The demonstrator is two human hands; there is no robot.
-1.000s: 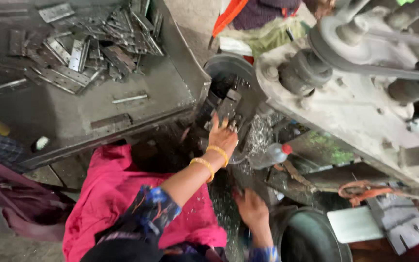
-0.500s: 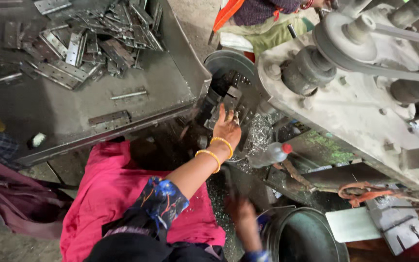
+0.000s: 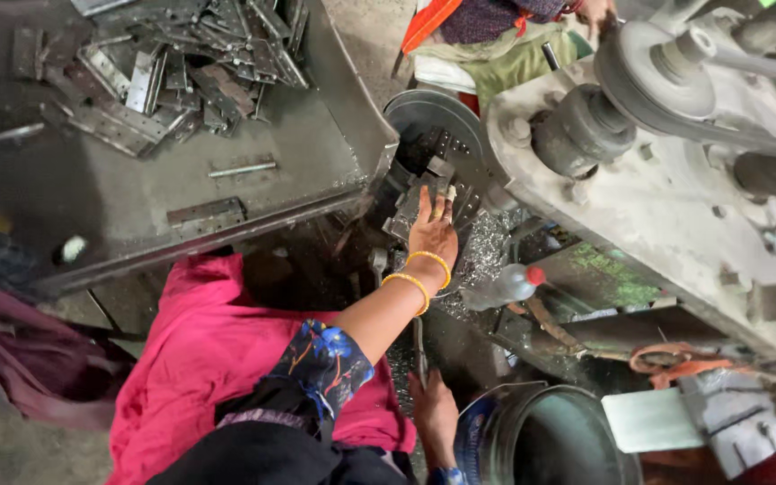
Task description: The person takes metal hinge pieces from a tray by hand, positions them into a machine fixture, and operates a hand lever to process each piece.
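**Left hand flat on the stamped metal piece at the press bed**

The person's left hand (image 3: 433,235), with two yellow bangles at the wrist, reaches toward 12 o'clock and rests on a small grey perforated metal plate (image 3: 415,205) lying on the bed of the big grey press machine (image 3: 675,207). The fingers are spread nearly flat, palm down over the plate; whether they pinch its edge or only press on it cannot be told. The plate sits directly under and just ahead of the fingertips, its long axis running roughly from 7 to 1 o'clock, in line with the forearm. A round dark metal guard (image 3: 424,112) curves behind it at 12 o'clock.

The right hand (image 3: 435,415) lies well apart, low at 6 o'clock from the plate, beside the rim of a round grey metal drum (image 3: 505,422). Its fingers are curled loosely, and whether it holds anything cannot be told. The left hand is by far the nearer to the plate.

At 10 o'clock a grey steel table (image 3: 136,189) with a raised lip carries a heap of flat punched metal strips (image 3: 181,63). A clear plastic bottle with a red cap (image 3: 507,286) lies at 3 o'clock from the left wrist. Another person in orange and green (image 3: 496,36) stands at the top.
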